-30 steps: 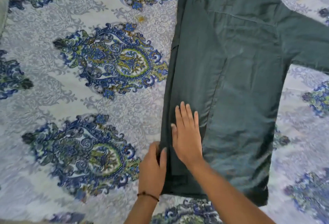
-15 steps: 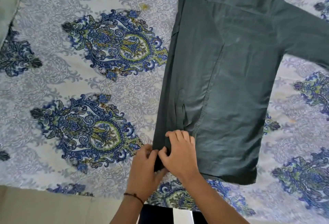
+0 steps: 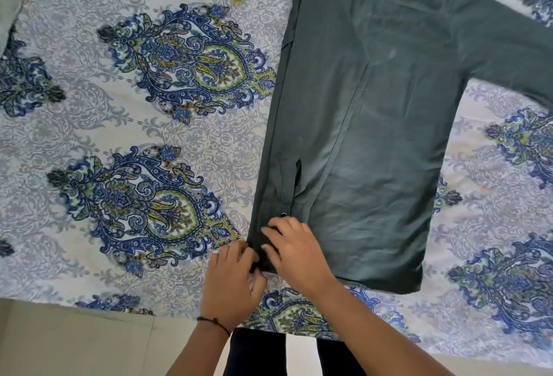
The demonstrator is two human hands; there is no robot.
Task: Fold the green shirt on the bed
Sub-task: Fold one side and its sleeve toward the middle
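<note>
- Left hand (image 3: 232, 283): fingers curled, pinching the near corner of the cuff (image 3: 263, 251) at the shirt's left edge. This likely pins the fold line in place.
- Right hand (image 3: 294, 251): fingers bent over the same cuff with the thumb against the cloth, gripping it. It appears to be squaring the cuff with the hem.
- Green shirt (image 3: 374, 136): lies flat on the bed (image 3: 89, 124), collar end away from the person and hem close to the bed's near edge, within easy reach of both hands.
- Folded sleeve (image 3: 287, 136): laid lengthwise down the body's left side, which gives that side one straight edge.
- Spread sleeve (image 3: 508, 55): stretched out to the right and not yet folded, so the task is judged to be in its early half.
- Counts: two hands, both on one cuff; one shirt; two sleeves, one folded in and one out; one dark button (image 3: 283, 214) showing above the cuff; one thread band (image 3: 214, 322) on the left wrist; two whole medallions on the sheet left of the shirt.
</note>
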